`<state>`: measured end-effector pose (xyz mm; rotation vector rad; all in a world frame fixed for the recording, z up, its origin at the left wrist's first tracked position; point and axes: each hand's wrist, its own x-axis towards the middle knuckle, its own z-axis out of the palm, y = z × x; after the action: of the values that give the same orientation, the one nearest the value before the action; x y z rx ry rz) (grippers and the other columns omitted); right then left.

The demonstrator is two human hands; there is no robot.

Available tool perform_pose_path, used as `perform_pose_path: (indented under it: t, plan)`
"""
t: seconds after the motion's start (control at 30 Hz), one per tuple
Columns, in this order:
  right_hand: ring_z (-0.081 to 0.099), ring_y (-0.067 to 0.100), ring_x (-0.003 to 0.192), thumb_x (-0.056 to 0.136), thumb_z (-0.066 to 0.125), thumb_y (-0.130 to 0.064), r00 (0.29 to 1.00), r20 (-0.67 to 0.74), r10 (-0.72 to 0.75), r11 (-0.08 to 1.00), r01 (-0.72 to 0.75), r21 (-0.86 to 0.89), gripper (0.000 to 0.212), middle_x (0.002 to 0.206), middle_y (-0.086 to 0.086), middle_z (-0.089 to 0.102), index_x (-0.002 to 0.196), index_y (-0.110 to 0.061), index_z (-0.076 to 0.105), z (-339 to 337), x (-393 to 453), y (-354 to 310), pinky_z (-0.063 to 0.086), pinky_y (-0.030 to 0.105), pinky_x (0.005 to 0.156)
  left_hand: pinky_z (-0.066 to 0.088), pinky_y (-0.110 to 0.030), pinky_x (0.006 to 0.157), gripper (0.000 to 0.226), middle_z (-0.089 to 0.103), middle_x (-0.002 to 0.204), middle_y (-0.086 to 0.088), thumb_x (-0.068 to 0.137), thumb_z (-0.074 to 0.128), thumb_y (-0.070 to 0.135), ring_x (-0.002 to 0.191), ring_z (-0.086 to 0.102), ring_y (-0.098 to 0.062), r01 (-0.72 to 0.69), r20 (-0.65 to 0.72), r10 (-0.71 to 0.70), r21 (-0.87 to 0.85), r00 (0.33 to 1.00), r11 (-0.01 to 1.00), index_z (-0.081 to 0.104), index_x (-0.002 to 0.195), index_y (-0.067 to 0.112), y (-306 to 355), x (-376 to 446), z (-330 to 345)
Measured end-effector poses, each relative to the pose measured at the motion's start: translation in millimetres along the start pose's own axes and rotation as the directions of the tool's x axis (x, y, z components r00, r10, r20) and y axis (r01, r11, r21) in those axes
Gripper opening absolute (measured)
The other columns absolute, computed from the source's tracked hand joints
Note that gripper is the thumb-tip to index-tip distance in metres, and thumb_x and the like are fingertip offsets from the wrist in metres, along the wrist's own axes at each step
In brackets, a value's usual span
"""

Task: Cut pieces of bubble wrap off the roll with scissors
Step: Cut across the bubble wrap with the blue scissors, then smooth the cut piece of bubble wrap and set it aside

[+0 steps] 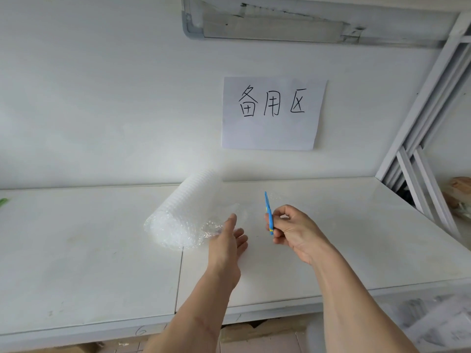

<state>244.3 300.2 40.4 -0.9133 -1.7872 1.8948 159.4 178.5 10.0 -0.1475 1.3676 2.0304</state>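
Observation:
A roll of clear bubble wrap [182,212] lies on the white table [89,250], its far end leaning toward the wall. My left hand [230,238] is at the roll's near right end, fingers spread, touching the loose edge of wrap. My right hand [293,230] is closed around small blue scissors [269,212], blades pointing up and away. A loose clear sheet [276,200] lies flat behind the scissors.
A paper sign with handwritten characters [272,113] hangs on the wall behind the table. A white metal rack [428,149] stands at the right. A green object [3,201] shows at the far left edge. Cardboard [254,332] sits under the table.

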Motion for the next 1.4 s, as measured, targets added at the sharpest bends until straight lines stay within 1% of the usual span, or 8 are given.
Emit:
perform_pose_path:
  t: [0.13,0.23,0.33,0.47,0.57,0.8,1.2,1.4]
  plan:
    - [0.051,0.015,0.061,0.089,0.069,-0.011,1.000,-0.008,-0.022,1.000,0.022,0.017,0.012,0.072,0.008,0.064,0.083,-0.013,0.060,-23,-5,4,0.048,0.025,0.053,0.051,-0.036,0.091,0.029,0.063,0.099,-0.008,0.089,0.064,0.041,0.086,0.061,-0.021,-0.074,0.063,0.064,0.160,0.996,0.984,0.061,0.093,0.012,-11,-8,17]
    - [0.053,0.017,0.065,0.087,0.071,-0.012,0.995,-0.093,-0.038,0.999,0.039,0.009,0.010,0.065,0.004,0.063,0.086,-0.012,0.061,-38,-4,9,0.049,0.025,0.053,0.045,-0.032,0.097,0.048,0.060,0.123,0.003,0.089,0.057,0.049,0.107,0.058,-0.014,-0.263,0.203,0.188,0.453,0.961,0.852,0.058,0.125,0.017,-29,-8,31]
    - [0.046,0.016,0.052,0.088,0.070,-0.014,0.967,-0.244,-0.076,0.992,0.048,-0.120,0.011,0.069,0.008,0.059,0.092,-0.007,0.063,-55,0,16,0.047,0.028,0.054,0.036,-0.027,0.105,0.043,0.052,0.138,0.007,0.096,0.051,0.039,0.127,0.046,-0.012,-0.508,0.400,0.314,0.687,0.861,0.519,0.054,0.134,0.021,-45,1,42]
    - [0.053,0.021,0.056,0.087,0.070,-0.022,0.933,-0.342,-0.109,0.945,-0.008,-0.326,0.011,0.071,0.004,0.063,0.090,-0.012,0.065,-77,10,32,0.045,0.033,0.060,0.029,-0.028,0.109,0.040,0.050,0.141,0.010,0.098,0.039,0.037,0.133,0.036,-0.017,-0.660,0.659,0.238,0.746,0.713,-0.091,0.056,0.133,0.026,-60,21,44]
    - [0.055,0.020,0.062,0.088,0.068,-0.027,0.917,-0.376,-0.132,0.885,-0.062,-0.462,0.014,0.081,0.003,0.067,0.094,-0.015,0.067,-86,12,45,0.040,0.026,0.056,0.028,-0.029,0.108,0.038,0.047,0.140,0.013,0.099,0.038,0.042,0.131,0.034,-0.014,-0.641,0.699,0.206,0.712,0.685,-0.287,0.055,0.132,0.032,-59,28,36]
    - [0.057,0.024,0.079,0.095,0.059,-0.024,0.848,-0.473,-0.238,0.771,-0.132,-0.624,0.013,0.088,0.000,0.062,0.101,-0.014,0.063,-90,9,59,0.040,0.028,0.064,0.020,-0.030,0.113,0.063,0.040,0.140,0.013,0.082,0.044,0.074,0.138,0.025,-0.006,-0.576,0.633,0.163,0.763,0.757,-0.292,0.052,0.127,0.032,-37,30,21]
    - [0.060,0.029,0.082,0.096,0.055,-0.022,0.821,-0.476,-0.316,0.663,-0.168,-0.730,0.022,0.119,0.010,0.048,0.110,-0.016,0.071,-86,9,66,0.043,0.028,0.074,0.024,-0.018,0.099,0.053,0.050,0.121,0.017,0.076,0.061,0.068,0.121,0.042,-0.004,-0.679,0.722,0.199,0.691,0.663,-0.247,0.061,0.109,0.026,-14,33,-28]
    - [0.058,0.028,0.089,0.092,0.061,-0.022,0.735,-0.275,-0.620,0.562,0.171,-0.810,0.015,0.097,-0.002,0.067,0.090,-0.019,0.075,-65,-7,64,0.048,0.034,0.081,0.039,-0.022,0.090,0.032,0.062,0.097,0.015,0.081,0.065,0.056,0.105,0.051,-0.007,-0.677,0.667,0.250,0.734,0.702,-0.054,0.068,0.084,0.025,-13,34,-28]
